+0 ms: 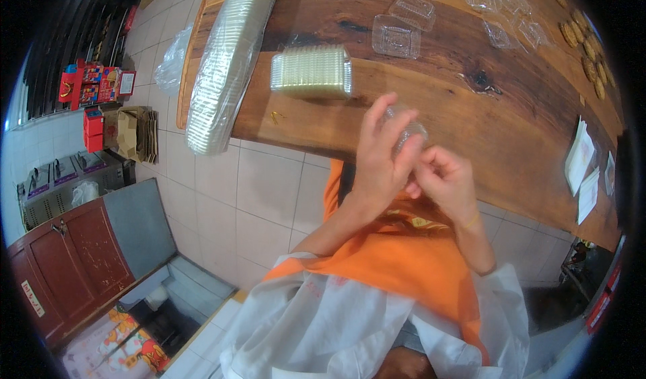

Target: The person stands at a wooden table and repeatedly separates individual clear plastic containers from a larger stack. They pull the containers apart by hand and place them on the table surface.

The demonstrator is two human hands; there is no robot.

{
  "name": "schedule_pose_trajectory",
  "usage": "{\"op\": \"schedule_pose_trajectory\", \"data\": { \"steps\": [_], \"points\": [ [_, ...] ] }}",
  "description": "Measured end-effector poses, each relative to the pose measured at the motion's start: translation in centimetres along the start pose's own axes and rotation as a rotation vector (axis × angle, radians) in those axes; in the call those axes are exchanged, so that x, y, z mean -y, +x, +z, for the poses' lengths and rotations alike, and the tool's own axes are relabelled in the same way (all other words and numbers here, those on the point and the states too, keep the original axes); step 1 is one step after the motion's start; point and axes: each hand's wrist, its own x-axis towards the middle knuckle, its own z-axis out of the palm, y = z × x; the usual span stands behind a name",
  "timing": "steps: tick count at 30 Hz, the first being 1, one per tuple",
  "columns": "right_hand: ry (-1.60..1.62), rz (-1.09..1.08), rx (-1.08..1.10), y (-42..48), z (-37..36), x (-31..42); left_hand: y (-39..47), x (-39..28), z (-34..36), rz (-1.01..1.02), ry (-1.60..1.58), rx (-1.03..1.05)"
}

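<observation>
My left hand (383, 152) is wrapped around a clear plastic container (410, 134), held just above the near edge of the wooden table. Most of the container is hidden by the fingers. Curled close to the left fingertips, my right hand (446, 177) has its thumb and index finger together; whether it grips the container's edge is hidden. A short stack of nested clear containers (313, 72) lies on its side to the left. Two separate clear containers, one nearer (397, 37) and one farther (416, 12), sit beyond my hands.
A long bagged stack of clear containers (227, 66) lies along the table's (444, 111) left end. Several clear containers (499, 0) are scattered at the far right, near brown round baked goods (588, 41). White paper packets (580, 157) rest at right. A yellow rubber band (275, 117) lies near the front edge.
</observation>
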Motion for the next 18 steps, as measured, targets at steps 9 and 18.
{"op": "schedule_pose_trajectory", "data": {
  "steps": [9,18],
  "points": [
    [0.019,-0.009,-0.023,-0.03,0.29,-0.12,-0.09,0.34,-0.11,-0.09,-0.076,0.05],
    [0.082,-0.027,-0.014,-0.3,0.5,-0.21,0.12,-0.03,-0.04,-0.015,-0.016,0.008]
  ]
}}
